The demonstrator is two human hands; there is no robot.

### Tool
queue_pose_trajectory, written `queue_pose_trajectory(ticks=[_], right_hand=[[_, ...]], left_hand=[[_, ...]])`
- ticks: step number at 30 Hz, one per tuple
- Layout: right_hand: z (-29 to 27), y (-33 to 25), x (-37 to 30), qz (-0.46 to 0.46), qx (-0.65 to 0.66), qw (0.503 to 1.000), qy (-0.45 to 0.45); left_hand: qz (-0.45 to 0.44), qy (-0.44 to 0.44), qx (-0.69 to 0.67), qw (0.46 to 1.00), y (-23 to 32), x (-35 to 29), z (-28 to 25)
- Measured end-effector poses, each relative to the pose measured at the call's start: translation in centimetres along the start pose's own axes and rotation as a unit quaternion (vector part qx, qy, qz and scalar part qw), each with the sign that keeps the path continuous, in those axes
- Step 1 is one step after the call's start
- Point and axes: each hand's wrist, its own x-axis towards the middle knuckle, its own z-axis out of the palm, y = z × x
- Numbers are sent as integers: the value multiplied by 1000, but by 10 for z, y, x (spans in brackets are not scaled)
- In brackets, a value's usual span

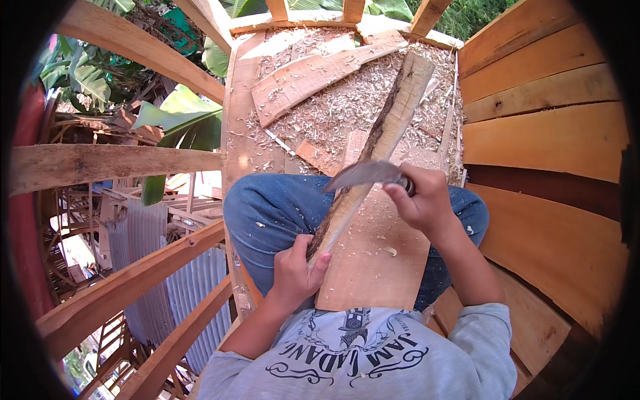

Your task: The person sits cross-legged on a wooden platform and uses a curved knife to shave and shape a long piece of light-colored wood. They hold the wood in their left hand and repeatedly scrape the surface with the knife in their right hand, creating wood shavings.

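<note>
A long rough stick of wood (pixel 385 127) with dark bark along one side slants from near my waist up toward the far right. My left hand (pixel 298 270) is wrapped round its near end. In my right hand (pixel 424 200) is the dark handle of a large curved-bladed knife (pixel 360 175). The blade, slightly blurred, lies across the middle of the stick with its tip to the left; whether it touches the bark I cannot tell. Beneath the stick a flat wooden board (pixel 373 267) rests between my legs, with a few shavings on it.
Wood shavings (pixel 320 93) cover the floor ahead, around a broad cut plank (pixel 320 77) and a small wood offcut (pixel 317 157). Open wooden rails (pixel 120 163) run along the left, above corrugated metal sheets (pixel 197 300) below. A plank wall (pixel 540 147) closes the right side.
</note>
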Motion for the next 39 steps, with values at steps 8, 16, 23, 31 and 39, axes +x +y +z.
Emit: queue_pose_trajectory(ticks=[8,16,23,31,39], right_hand=[[-5,16,18,21,14,998,50],[-7,21,27,38,26,998,48],[-40,87,54,245,265,908,213],[-30,89,26,211,142,955,155],[-21,135,-6,324,288,869,237]], left_hand=[[-13,7,-1,1000,0,1,-1],[-30,-9,6,1000,3,2,-2],[-7,-12,12,1000,3,-1,-1],[-52,-7,2,999,3,2,0],[-80,-54,-35,995,9,11,-11]])
